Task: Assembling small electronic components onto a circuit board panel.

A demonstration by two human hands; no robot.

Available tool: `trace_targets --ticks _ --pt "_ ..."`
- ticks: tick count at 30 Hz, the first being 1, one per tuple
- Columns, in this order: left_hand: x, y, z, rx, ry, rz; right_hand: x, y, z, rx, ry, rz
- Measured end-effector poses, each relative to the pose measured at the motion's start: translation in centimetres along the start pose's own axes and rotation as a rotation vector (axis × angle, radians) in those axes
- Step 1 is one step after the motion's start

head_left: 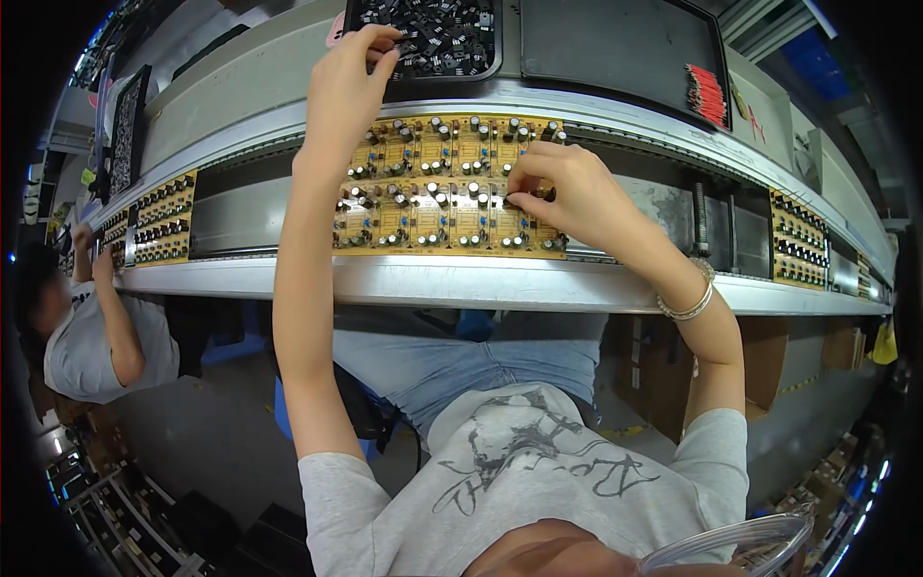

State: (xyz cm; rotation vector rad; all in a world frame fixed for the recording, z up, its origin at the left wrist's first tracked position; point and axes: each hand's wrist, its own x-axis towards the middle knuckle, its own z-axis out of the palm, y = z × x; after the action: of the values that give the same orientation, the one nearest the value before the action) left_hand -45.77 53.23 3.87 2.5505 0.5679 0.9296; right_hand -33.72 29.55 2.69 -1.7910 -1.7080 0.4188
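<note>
- A factory floor, more exactly an electronics assembly line
- Long metal rails (433,281) run across the whole view like a conveyor track, with a yellow circuit-board panel (423,226) full of small upright components lying between them
- Similar panels sit along the same track, a left-hand panel (163,226) and a right-hand panel (798,245)
- Beyond the rails, a black tray (499,48) is heaped with loose black parts, and a wider dark tray (606,43) holds a bundle of red pieces (707,93)
- A co-worker (115,351) is at the line farther left
- Cardboard boxes (659,370), a storage rack (125,524) and yellow floor marking (803,383) fill the surroundings
</note>
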Motion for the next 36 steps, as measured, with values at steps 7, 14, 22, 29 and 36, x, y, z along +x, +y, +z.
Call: trace_targets --ticks 7,14,22,29,36 --pt "2.2 -3.9 0.8 0.298 -0.016 0.076 0.1 -0.4 0.4 -0.005 0.021 -0.013" --pt "3.0 -4.5 1.5 0.324 0.015 0.163 0.0 -0.5 0.2 0.009 0.025 0.004" --pt "3.2 -4.9 1.5 0.325 0.168 0.374 0.1 -0.6 0.0 0.017 -0.007 0.045" --pt "1.4 -2.3 0.2 -0.202 0.074 0.062 -0.1 -1.2 0.0 -0.157 0.019 -0.011" --pt "-0.2 -1.8 -1.1 -0.590 -0.189 -0.155 2.6 -0.5 -1.7 -0.069 0.220 -0.114"
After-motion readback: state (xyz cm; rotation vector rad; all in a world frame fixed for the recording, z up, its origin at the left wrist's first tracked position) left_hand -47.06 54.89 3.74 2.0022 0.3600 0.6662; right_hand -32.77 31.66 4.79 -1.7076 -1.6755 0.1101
